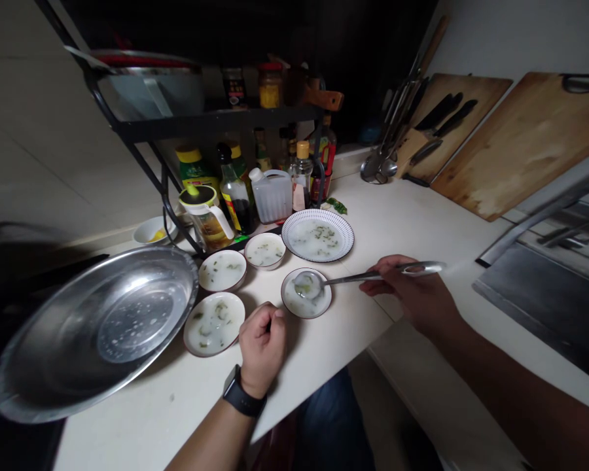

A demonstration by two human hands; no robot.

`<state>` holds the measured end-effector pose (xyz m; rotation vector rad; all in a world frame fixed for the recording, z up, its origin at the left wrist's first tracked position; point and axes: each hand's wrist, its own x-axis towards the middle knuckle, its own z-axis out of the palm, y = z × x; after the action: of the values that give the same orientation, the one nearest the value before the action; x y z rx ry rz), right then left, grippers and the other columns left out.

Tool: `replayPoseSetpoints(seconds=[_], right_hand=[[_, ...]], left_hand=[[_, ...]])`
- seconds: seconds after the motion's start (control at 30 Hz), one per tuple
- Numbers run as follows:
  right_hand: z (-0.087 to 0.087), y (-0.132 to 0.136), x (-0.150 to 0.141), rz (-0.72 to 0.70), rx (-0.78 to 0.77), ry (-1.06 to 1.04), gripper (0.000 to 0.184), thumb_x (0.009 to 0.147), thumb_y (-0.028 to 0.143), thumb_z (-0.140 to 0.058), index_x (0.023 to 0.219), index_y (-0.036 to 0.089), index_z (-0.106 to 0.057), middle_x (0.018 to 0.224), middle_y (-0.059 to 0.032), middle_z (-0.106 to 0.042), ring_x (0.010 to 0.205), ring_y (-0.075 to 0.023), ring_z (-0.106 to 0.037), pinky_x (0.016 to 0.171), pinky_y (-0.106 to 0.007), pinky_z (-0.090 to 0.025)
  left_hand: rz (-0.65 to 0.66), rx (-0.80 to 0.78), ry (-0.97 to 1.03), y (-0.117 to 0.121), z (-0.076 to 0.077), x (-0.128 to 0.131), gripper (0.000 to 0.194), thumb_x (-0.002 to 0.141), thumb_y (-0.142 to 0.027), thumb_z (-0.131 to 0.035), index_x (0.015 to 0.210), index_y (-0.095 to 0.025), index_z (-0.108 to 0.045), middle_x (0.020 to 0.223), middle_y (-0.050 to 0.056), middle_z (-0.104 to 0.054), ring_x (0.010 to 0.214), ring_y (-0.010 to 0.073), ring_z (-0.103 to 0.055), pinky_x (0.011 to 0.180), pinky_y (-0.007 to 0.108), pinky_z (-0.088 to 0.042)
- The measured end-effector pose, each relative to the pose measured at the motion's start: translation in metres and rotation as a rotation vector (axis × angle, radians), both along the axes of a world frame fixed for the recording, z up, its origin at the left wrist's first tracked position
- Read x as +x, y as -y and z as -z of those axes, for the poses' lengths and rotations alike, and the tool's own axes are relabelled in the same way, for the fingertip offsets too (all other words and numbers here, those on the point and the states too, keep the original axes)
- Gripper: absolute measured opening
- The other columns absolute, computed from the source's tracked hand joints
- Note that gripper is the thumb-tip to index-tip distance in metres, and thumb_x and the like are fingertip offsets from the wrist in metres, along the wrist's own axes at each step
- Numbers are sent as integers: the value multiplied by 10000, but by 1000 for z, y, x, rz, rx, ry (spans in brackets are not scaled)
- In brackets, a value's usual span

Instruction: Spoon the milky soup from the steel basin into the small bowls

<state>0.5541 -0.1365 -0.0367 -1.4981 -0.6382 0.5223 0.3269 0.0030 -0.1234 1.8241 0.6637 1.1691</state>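
My right hand [406, 288] grips the handle of a metal ladle [356, 277]. The ladle's head rests over a small dark-rimmed bowl [302, 309] of pale, milky soup with green bits, and some liquid shows in it. My left hand [263, 340], with a dark watch on its wrist, is closed in a fist at the counter's front, beside the nearest left bowl [214, 324]. Nothing shows in that fist. Behind stand another soup bowl [222, 271], one more bowl [265, 251] and a patterned plate [318, 239], all holding similar soup.
A large metal basin [142, 314], wet inside, stands at the left. A black rack [226, 123] holds jars and a pot, with an oil jug [207, 219] and bottles below. A knife block [415, 149] and cutting boards [525, 144] lean at the back right.
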Motion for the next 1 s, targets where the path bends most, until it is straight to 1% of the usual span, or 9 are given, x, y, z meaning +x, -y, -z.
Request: replayPoseSetpoints(seconds=[0.13, 0.23, 0.3, 0.4, 0.53, 0.63, 0.77, 0.9, 1.0], right_hand=[[-2, 23, -9, -218, -46, 506, 135, 975, 333, -667, 979, 247, -771, 891, -65, -819, 818, -214, -802, 751, -318, -672], [-9, 37, -12, -434, 41, 964, 299, 942, 129, -640, 1177, 265, -765, 1145, -68, -810, 1025, -211, -787, 868, -305, -657], [-14, 39, -10, -435, 103, 1137, 418, 928, 64, -622, 1295, 244, -711, 1213, -76, -791, 1078, -206, -773, 909, -307, -650], [-18, 26, 2, -292, 106, 1201, 385, 940, 61, -605, 1270, 235, -703, 1174, -80, -793, 1043, -201, -774, 900, -303, -643], [-14, -6, 27, -101, 111, 1158, 184, 977, 171, -593, 1043, 247, -746, 1019, -67, -797, 966, -221, -771, 879, -361, -628], [-3, -24, 40, -28, 18, 1071, 149, 985, 266, -593, 958, 240, -737, 949, -60, -800, 909, -228, -768, 856, -387, -626], [13, -40, 45, 73, -97, 620, 175, 952, 377, -643, 935, 214, -703, 791, -47, -788, 760, -224, -780, 749, -371, -650], [17, -54, 50, 171, -2, 167, 212, 850, 374, -757, 838, 200, -638, 677, -16, -712, 616, -202, -762, 649, -333, -669], [13, -60, 56, 229, 51, -43, 209, 812, 293, -792, 815, 186, -613, 708, -15, -687, 588, -194, -762, 601, -303, -672]], left_hand=[[-1, -1, 3, 0, 0, 1, 340, 994, -243, -539, 657, -216, -496, 607, -37, -455, 567, 128, -436, 563, 261, -362], [2, 9, 2, 0, 1, 1, 341, 997, -241, -541, 661, -215, -491, 610, -40, -450, 570, 125, -433, 567, 259, -362], [3, 14, -2, 0, 2, 1, 343, 1001, -240, -541, 664, -214, -488, 613, -42, -448, 572, 123, -431, 567, 257, -360], [2, 16, -6, 0, 2, 1, 345, 1005, -237, -535, 664, -214, -485, 612, -42, -444, 572, 124, -427, 563, 258, -357], [-2, 28, 4, -1, 2, 1, 346, 1000, -226, -539, 660, -215, -479, 610, -44, -442, 568, 122, -429, 561, 257, -357], [-4, 40, 8, -1, 1, 2, 344, 1001, -214, -539, 664, -214, -473, 613, -45, -449, 570, 119, -435, 563, 251, -358], [7, 32, 12, -2, 2, 2, 345, 1009, -213, -530, 670, -215, -466, 615, -48, -437, 568, 117, -421, 561, 249, -352], [11, 23, 6, -2, 5, 1, 343, 1010, -219, -535, 673, -213, -470, 622, -45, -442, 576, 119, -424, 569, 254, -352], [11, 21, 1, -2, 5, 1, 346, 1012, -224, -534, 672, -214, -471, 623, -44, -441, 578, 121, -423, 570, 257, -351]])
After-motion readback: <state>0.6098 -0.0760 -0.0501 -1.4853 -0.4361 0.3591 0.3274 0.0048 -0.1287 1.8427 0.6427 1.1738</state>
